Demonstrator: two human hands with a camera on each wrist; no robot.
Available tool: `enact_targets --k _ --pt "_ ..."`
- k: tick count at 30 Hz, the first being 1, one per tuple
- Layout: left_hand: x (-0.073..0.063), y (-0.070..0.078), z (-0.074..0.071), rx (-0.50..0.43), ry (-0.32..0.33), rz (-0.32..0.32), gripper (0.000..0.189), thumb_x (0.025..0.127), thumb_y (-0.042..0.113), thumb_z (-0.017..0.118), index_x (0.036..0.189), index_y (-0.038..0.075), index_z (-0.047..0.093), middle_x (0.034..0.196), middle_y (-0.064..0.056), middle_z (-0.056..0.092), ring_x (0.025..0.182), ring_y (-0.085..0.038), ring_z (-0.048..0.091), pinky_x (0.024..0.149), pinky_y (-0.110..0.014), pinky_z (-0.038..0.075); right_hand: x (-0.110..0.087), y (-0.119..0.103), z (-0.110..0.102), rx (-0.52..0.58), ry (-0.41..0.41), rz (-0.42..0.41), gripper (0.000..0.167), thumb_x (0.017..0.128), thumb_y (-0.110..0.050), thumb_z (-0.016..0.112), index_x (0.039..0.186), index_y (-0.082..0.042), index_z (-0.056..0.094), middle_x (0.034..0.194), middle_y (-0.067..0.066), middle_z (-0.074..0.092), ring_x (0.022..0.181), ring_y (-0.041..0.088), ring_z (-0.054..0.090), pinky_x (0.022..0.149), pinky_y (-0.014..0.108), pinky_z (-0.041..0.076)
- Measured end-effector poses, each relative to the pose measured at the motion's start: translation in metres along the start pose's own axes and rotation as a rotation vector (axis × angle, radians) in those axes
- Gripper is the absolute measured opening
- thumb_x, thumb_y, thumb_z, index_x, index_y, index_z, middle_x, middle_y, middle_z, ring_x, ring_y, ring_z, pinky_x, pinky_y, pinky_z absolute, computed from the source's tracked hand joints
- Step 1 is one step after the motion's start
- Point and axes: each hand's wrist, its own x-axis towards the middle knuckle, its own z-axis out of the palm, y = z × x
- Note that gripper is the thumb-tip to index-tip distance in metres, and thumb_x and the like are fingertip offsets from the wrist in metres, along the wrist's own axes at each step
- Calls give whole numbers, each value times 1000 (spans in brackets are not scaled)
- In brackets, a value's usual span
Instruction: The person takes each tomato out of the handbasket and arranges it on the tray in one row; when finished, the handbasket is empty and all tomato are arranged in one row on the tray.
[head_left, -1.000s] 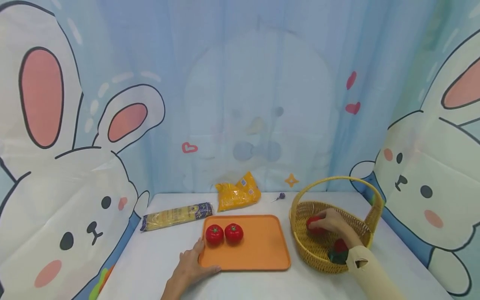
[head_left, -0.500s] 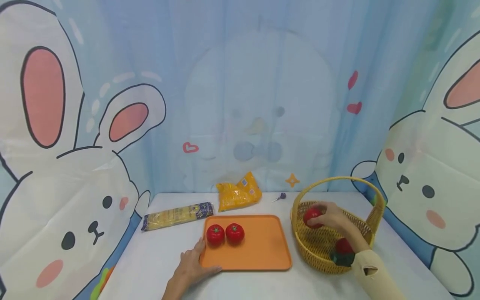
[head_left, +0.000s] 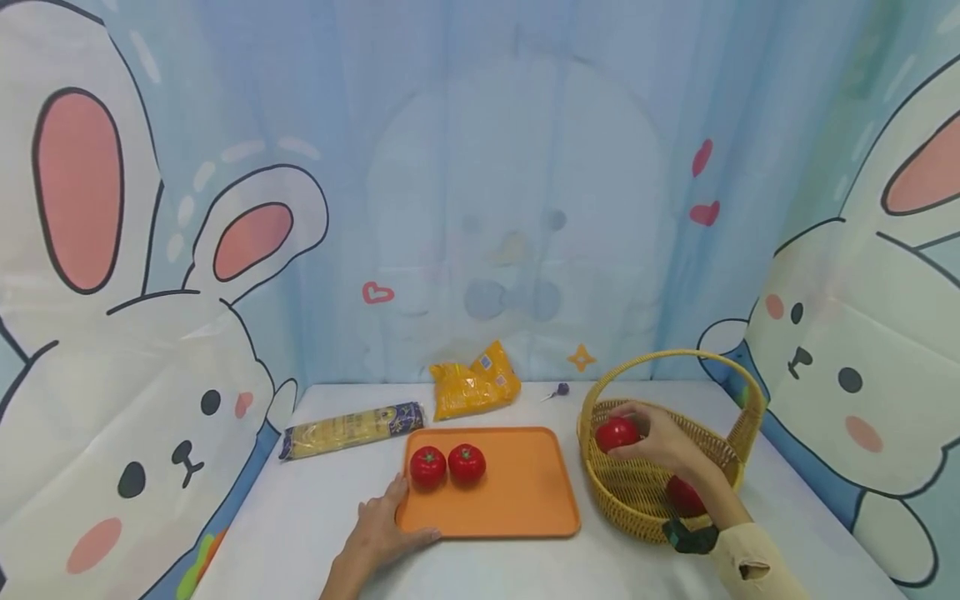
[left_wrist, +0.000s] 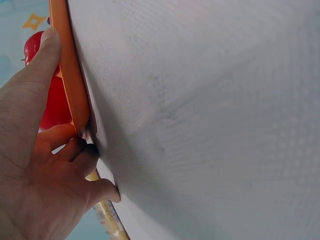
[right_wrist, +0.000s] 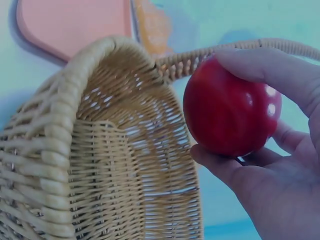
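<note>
In the head view, my right hand [head_left: 660, 437] grips a red tomato [head_left: 617, 434] between thumb and fingers, inside the handle's arch of the wicker basket [head_left: 626, 523]. The right wrist view shows this tomato [right_wrist: 230, 110] raised beside the basket's rim [right_wrist: 57, 145]. Another red fruit [head_left: 684, 496] lies in the basket, partly behind my forearm. My left hand [head_left: 382, 525] holds the near left corner of an orange tray [head_left: 525, 483]. In the left wrist view, its thumb lies along the tray's rim [left_wrist: 72, 75]. Two tomatoes, a left one [head_left: 428, 467] and a right one [head_left: 467, 464], sit side by side on the tray.
Behind the tray lie a long yellow-and-blue packet [head_left: 352, 430] and an orange plastic bag [head_left: 474, 383]. A small purple-headed item [head_left: 561, 389] lies near the table's back edge. The basket's tall handle [head_left: 675, 353] arches over it. Printed curtains enclose the white table [head_left: 315, 492].
My right hand has lifted the tomato from the basket's floor and moved it slightly left toward the rim. The left hand and tray stay in place.
</note>
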Motion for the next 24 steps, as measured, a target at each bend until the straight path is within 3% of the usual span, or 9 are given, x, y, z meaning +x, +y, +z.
enact_targets --k 7,14,20,24 --pt "1 -1 1 -7 -7 4 116 75 60 95 162 1 46 162 -23 51 145 -55 46 123 -78 24 -8 -11 0 107 -77 -34 73 82 -5 94 145 3 58 142 28 62 131 55 59 91 49 66" --pt "0 0 2 -14 -7 11 115 75 59 95 161 0 46 162 -24 50 145 -57 46 123 -78 22 -13 -22 2 176 -136 -68 67 86 -4 89 144 4 59 139 29 63 120 42 67 89 39 67" --pt "-1 1 1 -11 -5 1 115 75 58 96 160 -1 47 162 -25 51 146 -57 46 124 -79 20 -17 -27 9 176 -126 -86 67 82 -1 92 140 2 60 138 26 64 121 39 65 92 44 66" --pt "2 2 0 -6 -3 -7 115 74 59 95 160 0 47 162 -24 50 146 -56 45 123 -80 19 -18 -32 15 202 -162 -149 71 81 -4 93 143 1 59 140 27 63 125 44 62 91 42 67"
